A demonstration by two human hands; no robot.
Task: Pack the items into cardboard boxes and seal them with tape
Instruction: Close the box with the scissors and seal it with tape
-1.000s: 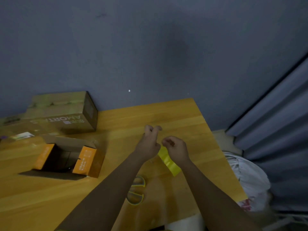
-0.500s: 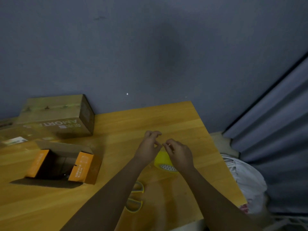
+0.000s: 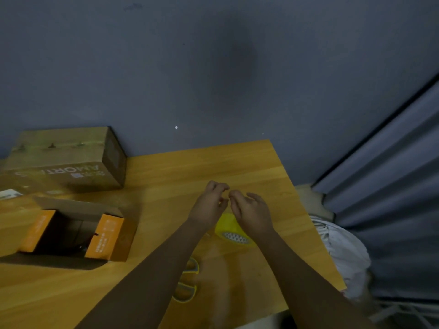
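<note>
On the wooden table (image 3: 166,181), where an open orange-flapped box (image 3: 71,231) is still left unsealed to the left, the yellow tape roll (image 3: 231,230) has been set down flat, and above it the left hand (image 3: 209,205) and right hand (image 3: 253,213) are now held loosely curled with fingertips nearly touching, possibly pinching a tape end, though that cannot be told.

- Table (image 3: 166,176): smooth, varnished wood, slight sheen.
- Boxes on the table: matt brown cardboard (image 3: 64,160); orange printed card (image 3: 104,236).
- Tape roll (image 3: 228,224): glossy yellow plastic.
</note>
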